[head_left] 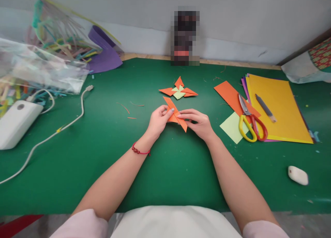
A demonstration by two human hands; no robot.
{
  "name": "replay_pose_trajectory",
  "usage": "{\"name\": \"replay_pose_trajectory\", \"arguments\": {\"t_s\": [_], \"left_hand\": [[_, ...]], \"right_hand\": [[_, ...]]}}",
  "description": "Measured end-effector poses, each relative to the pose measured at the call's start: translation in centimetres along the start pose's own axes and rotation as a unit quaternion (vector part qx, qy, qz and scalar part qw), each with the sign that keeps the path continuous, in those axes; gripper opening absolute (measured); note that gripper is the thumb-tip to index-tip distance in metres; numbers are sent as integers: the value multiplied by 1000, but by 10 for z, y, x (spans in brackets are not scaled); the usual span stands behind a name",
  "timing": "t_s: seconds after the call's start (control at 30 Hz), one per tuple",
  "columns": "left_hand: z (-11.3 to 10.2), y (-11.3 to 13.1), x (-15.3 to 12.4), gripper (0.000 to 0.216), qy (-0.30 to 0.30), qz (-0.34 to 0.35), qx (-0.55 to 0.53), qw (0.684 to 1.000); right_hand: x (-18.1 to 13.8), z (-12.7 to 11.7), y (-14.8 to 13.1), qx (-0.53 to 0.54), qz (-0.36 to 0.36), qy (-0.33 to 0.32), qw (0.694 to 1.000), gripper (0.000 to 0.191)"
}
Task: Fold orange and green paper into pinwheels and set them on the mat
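A folded orange paper piece [178, 116] with pointed ends is held between both hands above the green table. My left hand [160, 120] pinches it from the left, thumb on top. From the right, my right hand [197, 122] grips its lower end, fingers on top and the thumb partly hidden. Just beyond lies a folded paper star [178, 92] with orange points and a pale green middle. To the right are an orange paper strip [225, 90], a pale green paper square [231, 128] and scissors [247, 110] with one yellow and one red handle.
Coloured sheets [278, 93], yellow on top, carry a grey pen-like tool [266, 107]. A white eraser-like object [298, 175] sits at right. At left are a white power bank [18, 124], its cable [54, 133] and a plastic bag [51, 65] of coloured strips. Thin orange scraps [131, 117] lie nearby.
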State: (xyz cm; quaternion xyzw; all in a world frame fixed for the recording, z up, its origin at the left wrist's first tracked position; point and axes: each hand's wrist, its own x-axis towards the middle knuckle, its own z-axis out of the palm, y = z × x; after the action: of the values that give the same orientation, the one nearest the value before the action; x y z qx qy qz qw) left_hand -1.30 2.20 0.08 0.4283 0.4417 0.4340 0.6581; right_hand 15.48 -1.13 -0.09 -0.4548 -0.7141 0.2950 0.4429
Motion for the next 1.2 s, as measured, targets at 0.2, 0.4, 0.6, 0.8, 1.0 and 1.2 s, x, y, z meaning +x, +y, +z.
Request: {"name": "replay_pose_trajectory", "arguments": {"t_s": [0.2, 0.4, 0.6, 0.8, 1.0, 1.2], "left_hand": [[-4, 3, 0, 36, -56, -39, -20, 998], [-6, 5, 0, 39, -63, -36, -35, 997], [-8, 3, 2, 44, -87, -39, -48, 994], [-6, 2, 2, 45, -71, -28, -70, 995], [-6, 4, 0, 44, -81, -24, -59, 995], [-4, 5, -2, 42, -65, -13, -35, 997]], "right_hand": [[-1, -1, 2, 0, -4, 2, 1000, 20], [-1, -2, 2, -9, -10, -3, 1000, 20], [0, -1, 1, 0, -9, -1, 1000, 19], [-1, 1, -2, -4, -4, 15, 1000, 19], [0, 0, -2, -8, -2, 30, 1000, 16], [1, -1, 0, 4, -4, 30, 1000, 14]]}}
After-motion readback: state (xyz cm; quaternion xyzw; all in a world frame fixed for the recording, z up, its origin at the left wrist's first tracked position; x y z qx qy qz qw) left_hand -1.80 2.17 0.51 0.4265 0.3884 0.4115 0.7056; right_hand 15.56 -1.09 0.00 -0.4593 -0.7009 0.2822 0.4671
